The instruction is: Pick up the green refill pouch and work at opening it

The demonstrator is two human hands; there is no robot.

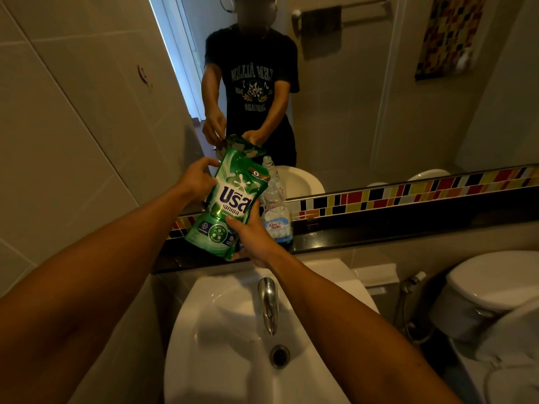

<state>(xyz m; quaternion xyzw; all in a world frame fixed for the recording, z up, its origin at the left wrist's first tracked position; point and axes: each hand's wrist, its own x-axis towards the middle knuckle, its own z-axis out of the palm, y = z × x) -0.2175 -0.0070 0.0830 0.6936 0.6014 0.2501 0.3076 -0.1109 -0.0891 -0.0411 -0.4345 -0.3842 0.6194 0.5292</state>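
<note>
You stand in a home bathroom: a white sink with a mirror above it and a toilet to its right.

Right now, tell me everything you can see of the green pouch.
The green pouch is a glossy, soft plastic refill bag with white lettering and round icons. It is held tilted above the dark ledge, behind the sink. The left hand grips its upper edge; the right hand holds its lower part. A clear bottle stands just behind it.
</note>
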